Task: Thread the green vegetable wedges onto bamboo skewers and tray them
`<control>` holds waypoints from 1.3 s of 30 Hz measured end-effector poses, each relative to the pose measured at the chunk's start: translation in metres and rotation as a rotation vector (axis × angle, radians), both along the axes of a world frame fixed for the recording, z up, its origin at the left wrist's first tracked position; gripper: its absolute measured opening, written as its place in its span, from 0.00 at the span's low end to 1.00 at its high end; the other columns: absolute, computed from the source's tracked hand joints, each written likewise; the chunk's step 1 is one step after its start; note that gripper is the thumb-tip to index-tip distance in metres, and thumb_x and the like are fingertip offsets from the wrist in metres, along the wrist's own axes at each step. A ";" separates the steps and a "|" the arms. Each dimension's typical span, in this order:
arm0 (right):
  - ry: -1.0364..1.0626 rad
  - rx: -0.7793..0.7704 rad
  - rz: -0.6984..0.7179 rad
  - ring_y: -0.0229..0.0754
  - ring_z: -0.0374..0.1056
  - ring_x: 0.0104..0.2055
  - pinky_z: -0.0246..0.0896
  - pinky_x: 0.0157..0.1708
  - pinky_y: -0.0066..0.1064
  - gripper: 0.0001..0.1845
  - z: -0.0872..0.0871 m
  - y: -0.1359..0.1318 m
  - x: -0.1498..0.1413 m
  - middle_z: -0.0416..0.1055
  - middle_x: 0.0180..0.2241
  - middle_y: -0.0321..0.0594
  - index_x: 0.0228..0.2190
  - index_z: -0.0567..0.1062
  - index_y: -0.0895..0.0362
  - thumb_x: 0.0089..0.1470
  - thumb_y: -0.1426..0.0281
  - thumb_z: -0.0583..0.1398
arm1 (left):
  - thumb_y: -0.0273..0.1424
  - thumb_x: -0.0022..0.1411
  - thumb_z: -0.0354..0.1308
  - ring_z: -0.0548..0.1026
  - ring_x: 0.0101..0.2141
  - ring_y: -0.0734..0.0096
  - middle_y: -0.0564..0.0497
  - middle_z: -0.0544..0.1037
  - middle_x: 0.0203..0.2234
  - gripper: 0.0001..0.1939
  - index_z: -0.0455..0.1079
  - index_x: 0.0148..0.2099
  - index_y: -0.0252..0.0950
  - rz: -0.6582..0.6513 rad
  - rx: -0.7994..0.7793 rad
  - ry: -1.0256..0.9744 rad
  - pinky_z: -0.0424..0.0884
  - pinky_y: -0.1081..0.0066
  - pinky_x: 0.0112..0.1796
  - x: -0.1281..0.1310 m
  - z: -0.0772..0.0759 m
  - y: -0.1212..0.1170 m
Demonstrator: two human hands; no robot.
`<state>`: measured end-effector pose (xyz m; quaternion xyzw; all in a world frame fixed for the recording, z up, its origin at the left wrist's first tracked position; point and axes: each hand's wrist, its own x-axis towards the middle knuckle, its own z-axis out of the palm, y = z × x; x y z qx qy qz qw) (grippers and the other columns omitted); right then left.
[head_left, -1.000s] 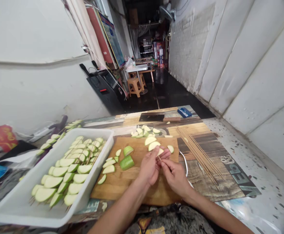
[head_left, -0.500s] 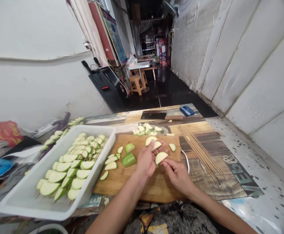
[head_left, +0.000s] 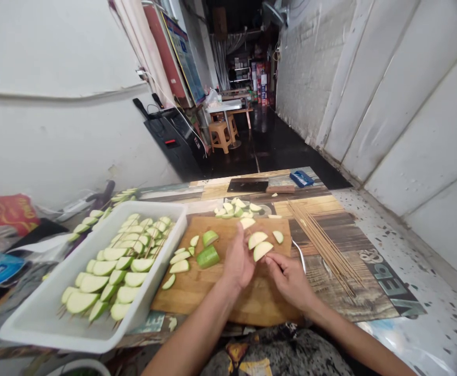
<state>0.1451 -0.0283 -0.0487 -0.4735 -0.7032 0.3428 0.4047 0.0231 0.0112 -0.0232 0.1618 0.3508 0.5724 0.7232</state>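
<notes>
Centrally, the cutting board (head_left: 200, 297): smooth honey-brown wood, flat, straight-edged.
Left hand (head_left: 239, 266): above the board, palm loosely cupped, thumb raised; the slices partly cover its fingers, so I cannot tell how far they close or whether they grip.
Right hand (head_left: 291, 279): over the board's right part, thumb and forefinger pinched together at the lower corner of the front slice; any thin stick between them is too small to see.
Front slice (head_left: 263, 251): above the board between the hands, half-round, pale moist flesh, thin green skin, overlapping the middle slice (head_left: 257, 239) just beyond it.
Green chunks (head_left: 208, 257): on the board's left half, glossy-skinned and blunt, with crescent offcuts (head_left: 179, 267) scattered left of them.
Plastic tub (head_left: 56, 342): left of the board, milky white, round-cornered, bearing rows of skewered half-moons (head_left: 94, 283).
Sliced heap (head_left: 236, 210): just beyond the board, small wedges.
Bamboo sticks (head_left: 326, 245): right of the board, slender, straight, loosely fanned.
Cleaver (head_left: 247, 185): beyond the board, dark flat blade, wooden handle.
Table (head_left: 314, 295): beneath the board, printed like weathered planks.
</notes>
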 end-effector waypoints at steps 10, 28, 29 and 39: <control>-0.041 -0.018 0.017 0.36 0.63 0.27 0.54 0.28 0.24 0.15 0.001 -0.002 -0.003 0.69 0.24 0.36 0.26 0.71 0.59 0.58 0.67 0.49 | 0.34 0.61 0.49 0.74 0.42 0.63 0.40 0.74 0.43 0.11 0.67 0.39 0.31 0.116 -0.021 0.052 0.72 0.66 0.39 0.006 0.001 0.005; 0.215 -0.149 0.035 0.32 0.61 0.22 0.55 0.22 0.21 0.12 0.000 0.000 0.013 0.65 0.19 0.32 0.28 0.73 0.59 0.56 0.65 0.54 | 0.48 0.55 0.44 0.73 0.39 0.46 0.33 0.76 0.34 0.28 0.69 0.43 0.28 -0.217 -0.076 2.278 0.66 0.59 0.35 -0.092 -0.023 0.037; 0.326 -0.266 0.085 0.29 0.56 0.17 0.51 0.17 0.20 0.12 0.000 0.000 0.014 0.60 0.16 0.29 0.28 0.72 0.59 0.55 0.64 0.55 | 0.47 0.55 0.45 0.73 0.39 0.47 0.33 0.76 0.35 0.27 0.69 0.43 0.29 -0.214 -0.075 2.269 0.66 0.60 0.35 -0.092 -0.024 0.040; 1.094 -0.980 0.506 0.23 0.30 0.07 0.37 0.04 0.14 0.10 -0.006 0.008 0.033 0.46 0.10 0.19 0.30 0.68 0.59 0.51 0.65 0.61 | 0.46 0.50 0.50 0.73 0.39 0.47 0.32 0.75 0.36 0.28 0.64 0.47 0.29 -0.072 -0.088 2.156 0.65 0.62 0.35 -0.092 -0.019 0.037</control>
